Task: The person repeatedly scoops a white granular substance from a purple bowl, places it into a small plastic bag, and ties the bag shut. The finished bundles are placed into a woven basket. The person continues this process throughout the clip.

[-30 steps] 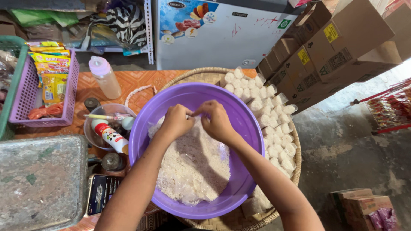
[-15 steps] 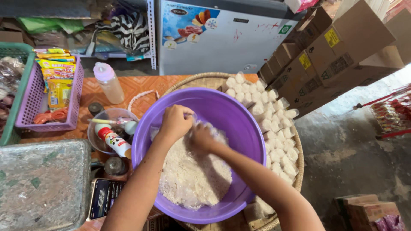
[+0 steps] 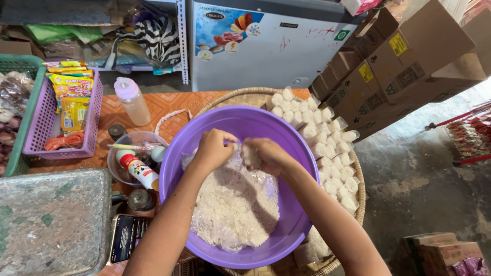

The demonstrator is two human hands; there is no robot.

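White rice (image 3: 232,204) heaped in purple basin (image 3: 296,153)

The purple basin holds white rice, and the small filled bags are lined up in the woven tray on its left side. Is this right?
Not quite. In the head view the purple basin does hold white rice, but the small filled bags are lined up in the woven tray on its right side, not its left. On the left stands a clear bowl with small bottles.
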